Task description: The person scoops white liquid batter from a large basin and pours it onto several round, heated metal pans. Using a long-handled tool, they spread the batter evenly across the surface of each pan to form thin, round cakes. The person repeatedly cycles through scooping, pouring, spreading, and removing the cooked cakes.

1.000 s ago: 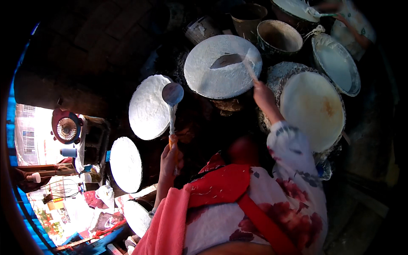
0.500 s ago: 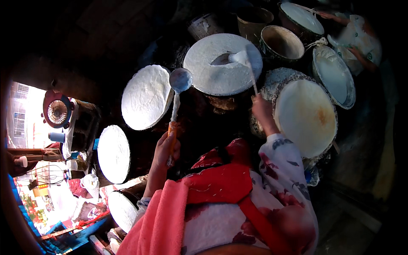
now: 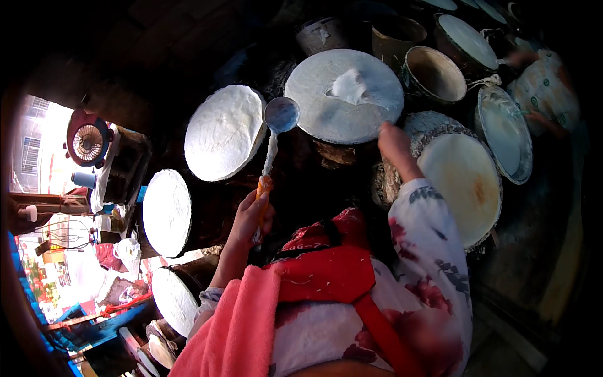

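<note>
My left hand (image 3: pixel 252 220) is closed round the orange handle of a ladle (image 3: pixel 281 115). The ladle is held upright, its round bowl uppermost and its shaft coated in white. My right hand (image 3: pixel 397 149) is closed at the near right edge of a wide, round, white-coated surface (image 3: pixel 308 107). The thin stick tool in it hardly shows now; the earlier frame shows it plainly. On that surface lies a raised white patch (image 3: pixel 352 87), like wet batter or a folded sheet. Left of the ladle is another white-covered round (image 3: pixel 225 133).
Beside my right forearm is a cream round with a brown stain (image 3: pixel 461 185). An open pot (image 3: pixel 434 74) and a rimmed pan (image 3: pixel 504 135) stand beyond. Another person's hand (image 3: pixel 545 123) is at the far right. More white rounds (image 3: pixel 167 212) and a fan (image 3: pixel 87 143) are on the left.
My right hand has shifted slightly to the right and down. The dark gap in the coating now lies covered by the white patch. My left hand still holds the ladle up.
</note>
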`<move>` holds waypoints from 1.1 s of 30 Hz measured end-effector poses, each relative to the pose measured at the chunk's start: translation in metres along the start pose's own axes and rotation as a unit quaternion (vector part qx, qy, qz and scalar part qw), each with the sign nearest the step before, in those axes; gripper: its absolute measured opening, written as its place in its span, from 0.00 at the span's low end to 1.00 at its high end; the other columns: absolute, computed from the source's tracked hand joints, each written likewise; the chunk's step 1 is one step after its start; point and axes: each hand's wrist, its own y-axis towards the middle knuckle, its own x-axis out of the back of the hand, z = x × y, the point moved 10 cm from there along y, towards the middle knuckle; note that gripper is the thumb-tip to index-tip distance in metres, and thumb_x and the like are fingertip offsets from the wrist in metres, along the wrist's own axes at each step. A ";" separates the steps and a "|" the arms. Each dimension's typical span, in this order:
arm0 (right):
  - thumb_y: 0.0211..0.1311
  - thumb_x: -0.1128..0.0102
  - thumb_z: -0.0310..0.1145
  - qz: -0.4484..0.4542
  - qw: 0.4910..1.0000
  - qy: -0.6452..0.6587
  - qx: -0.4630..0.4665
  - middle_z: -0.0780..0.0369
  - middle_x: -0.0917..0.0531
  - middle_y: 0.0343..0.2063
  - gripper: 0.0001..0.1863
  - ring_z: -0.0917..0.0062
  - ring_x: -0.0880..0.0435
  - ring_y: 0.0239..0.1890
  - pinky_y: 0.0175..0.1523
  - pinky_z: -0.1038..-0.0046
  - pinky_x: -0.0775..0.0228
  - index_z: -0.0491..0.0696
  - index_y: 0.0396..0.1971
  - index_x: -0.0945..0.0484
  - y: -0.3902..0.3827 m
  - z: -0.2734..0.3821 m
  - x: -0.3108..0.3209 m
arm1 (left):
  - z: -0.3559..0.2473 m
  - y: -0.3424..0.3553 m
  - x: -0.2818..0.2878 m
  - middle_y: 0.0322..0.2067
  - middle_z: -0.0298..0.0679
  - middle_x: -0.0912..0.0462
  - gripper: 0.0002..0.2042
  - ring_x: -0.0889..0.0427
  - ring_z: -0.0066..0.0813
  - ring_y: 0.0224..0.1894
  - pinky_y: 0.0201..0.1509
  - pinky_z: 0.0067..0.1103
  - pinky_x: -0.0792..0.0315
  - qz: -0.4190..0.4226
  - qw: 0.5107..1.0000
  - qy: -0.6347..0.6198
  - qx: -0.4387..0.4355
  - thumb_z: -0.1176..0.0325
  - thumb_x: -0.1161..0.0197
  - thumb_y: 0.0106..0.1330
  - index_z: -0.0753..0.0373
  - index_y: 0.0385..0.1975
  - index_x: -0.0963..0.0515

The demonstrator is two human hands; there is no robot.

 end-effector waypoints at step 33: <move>0.65 0.54 0.38 -0.031 0.970 0.186 -0.154 0.51 0.19 0.28 0.12 0.53 0.20 0.34 0.38 0.54 0.28 0.45 0.33 0.29 -0.071 0.106 -0.054 | -0.055 0.108 -0.010 0.18 0.32 0.32 0.13 0.33 0.19 0.13 0.14 0.18 0.38 0.045 0.985 0.163 -0.035 0.61 0.47 0.67 0.62 0.44 0.34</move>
